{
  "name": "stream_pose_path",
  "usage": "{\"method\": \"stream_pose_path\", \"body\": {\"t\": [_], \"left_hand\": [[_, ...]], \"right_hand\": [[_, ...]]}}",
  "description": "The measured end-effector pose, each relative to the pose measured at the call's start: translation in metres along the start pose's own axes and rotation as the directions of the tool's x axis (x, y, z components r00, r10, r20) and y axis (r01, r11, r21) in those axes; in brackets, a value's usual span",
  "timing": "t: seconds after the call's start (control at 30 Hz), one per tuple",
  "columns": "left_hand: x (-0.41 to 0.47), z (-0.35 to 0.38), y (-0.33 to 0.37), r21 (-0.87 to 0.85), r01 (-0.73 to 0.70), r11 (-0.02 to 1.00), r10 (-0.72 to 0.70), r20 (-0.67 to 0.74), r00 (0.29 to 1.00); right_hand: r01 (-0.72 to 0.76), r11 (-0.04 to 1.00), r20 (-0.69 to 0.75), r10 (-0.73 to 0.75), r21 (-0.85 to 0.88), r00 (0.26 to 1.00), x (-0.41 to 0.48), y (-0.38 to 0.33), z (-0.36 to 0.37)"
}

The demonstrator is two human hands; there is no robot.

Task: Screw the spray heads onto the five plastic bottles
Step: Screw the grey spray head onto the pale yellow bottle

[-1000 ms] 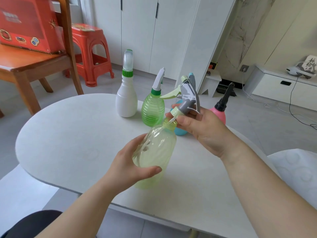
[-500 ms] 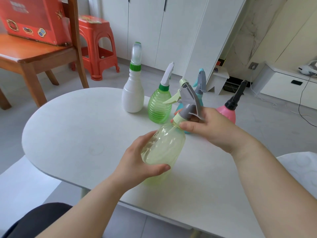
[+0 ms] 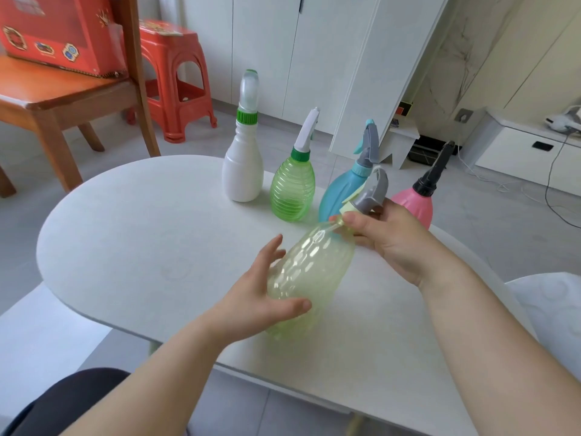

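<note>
The person is holding a pale yellow bottle over the near middle of the white table. The bottle is leaning, with its neck pointing far and to the right and its base low near the table's near edge. Whether the base is actually touching the table is hard to tell through the clear plastic.

The left hand is cupping the lower body of the bottle. Its thumb is curling across the near side while the fingers are reaching round the far left side, slightly spread.

The right hand is working at the neck. Its thumb and fingers are pinching the yellow collar of the grey spray head, which is sitting on the bottle's mouth with its nozzle end rising away from the person.

Four more bottles are standing upright in a row along the far side of the table, each wearing a spray head:
- a white bottle at the left
- a green ribbed bottle just beside it
- a blue bottle, partly behind the grey spray head
- a pink bottle at the right, showing behind the right hand

A wooden chair carrying a red box and a red stool are standing on the floor at the far left.
</note>
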State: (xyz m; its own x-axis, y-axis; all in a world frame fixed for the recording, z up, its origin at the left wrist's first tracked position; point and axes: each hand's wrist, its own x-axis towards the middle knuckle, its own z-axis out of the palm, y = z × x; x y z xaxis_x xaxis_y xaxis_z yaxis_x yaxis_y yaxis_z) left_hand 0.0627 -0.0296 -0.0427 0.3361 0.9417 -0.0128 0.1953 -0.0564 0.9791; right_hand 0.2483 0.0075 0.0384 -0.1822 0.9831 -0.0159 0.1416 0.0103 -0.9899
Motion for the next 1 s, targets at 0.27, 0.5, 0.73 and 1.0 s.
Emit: {"method": "stream_pose_path", "body": {"t": [0.27, 0.5, 0.73, 1.0], "left_hand": [[-0.003, 0.017, -0.008, 0.119, -0.108, 0.987, 0.126, -0.161, 0.979], [0.005, 0.041, -0.017, 0.311, -0.104, 0.945, 0.253, -0.489, 0.835], [0.004, 0.008, -0.013, 0.015, -0.152, 0.988, 0.152, -0.157, 0.976], [0.014, 0.020, -0.007, 0.126, -0.084, 0.989, 0.118, -0.293, 0.949]], "right_hand": [[-0.049, 0.999, 0.024, 0.049, 0.007, 0.999, -0.001, -0.002, 0.001], [0.122, 0.966, -0.115, -0.151, -0.226, 0.982, 0.002, -0.010, 0.036], [0.156, 0.966, 0.220, -0.110, -0.204, 0.969, -0.001, -0.021, 0.034], [0.141, 0.955, 0.124, -0.111, -0.261, 0.986, -0.001, -0.022, 0.031]]}}
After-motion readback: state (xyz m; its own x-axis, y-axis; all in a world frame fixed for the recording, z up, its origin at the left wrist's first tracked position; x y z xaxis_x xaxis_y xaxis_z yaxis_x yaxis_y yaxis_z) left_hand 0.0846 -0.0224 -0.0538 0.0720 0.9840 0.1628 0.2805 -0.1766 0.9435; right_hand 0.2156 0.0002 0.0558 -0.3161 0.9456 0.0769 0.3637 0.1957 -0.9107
